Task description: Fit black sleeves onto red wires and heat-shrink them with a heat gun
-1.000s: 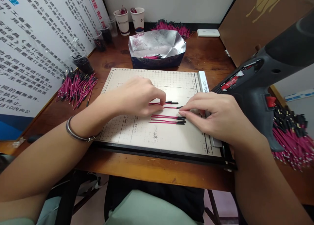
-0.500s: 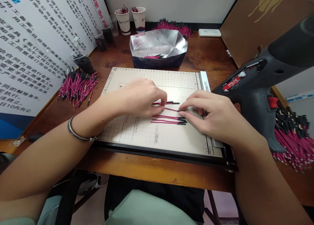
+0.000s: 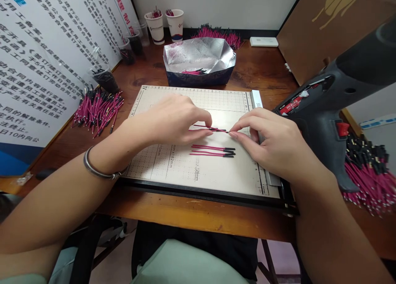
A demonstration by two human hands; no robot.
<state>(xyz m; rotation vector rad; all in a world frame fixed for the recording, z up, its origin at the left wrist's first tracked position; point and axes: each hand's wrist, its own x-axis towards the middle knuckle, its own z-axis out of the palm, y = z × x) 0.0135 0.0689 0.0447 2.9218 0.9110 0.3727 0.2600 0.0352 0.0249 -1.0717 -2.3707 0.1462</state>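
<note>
Compared with half a second ago, the right hand (image 3: pixel 268 141) sits slightly higher in the frame, and the held wire (image 3: pixel 223 131) now lies against the black-ended wiring beneath the fingertips instead of sloping apart below it. The three loose wires (image 3: pixel 213 151) just below are unmoved. Right grip: closed, thumb and forefinger pinching the wire's right end. Left grip: the left hand (image 3: pixel 182 121) pinches the same wire farther left, near frame centre. Count: one measuring board (image 3: pixel 216 176), carrying the wires; one foil-lined box (image 3: pixel 198 78), upper centre; two paper cups (image 3: pixel 165 28), upper left of centre; one black power tool (image 3: pixel 321 98), right; three wire piles (image 3: pixel 97 110) on the desk (image 3: pixel 266 69), at left, upper centre and right, individual wires uncountable.
</note>
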